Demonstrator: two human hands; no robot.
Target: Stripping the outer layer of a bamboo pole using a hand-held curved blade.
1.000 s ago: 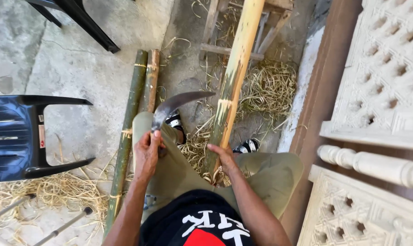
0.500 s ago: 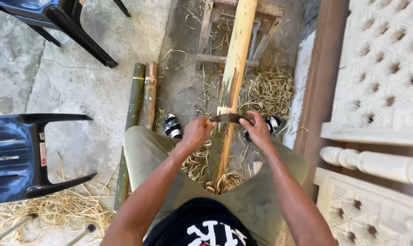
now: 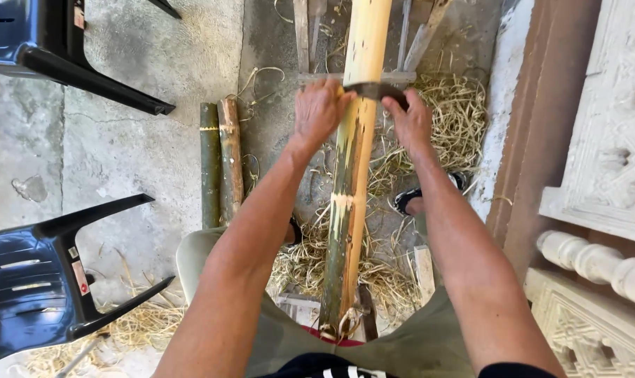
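Bare forearms, no sleeves showing. Olive-green trousers (image 3: 429, 343). Black shirt (image 3: 317, 367) with red and white print at chest. Black sandal (image 3: 412, 198) with white straps.

The curved blade (image 3: 377, 91), raised clear a second ago, has been laid across the bamboo pole (image 3: 352, 175) and carried further up it. It is now gripped by both the left hand (image 3: 319, 112) and right hand (image 3: 410, 122), seemingly at either end.
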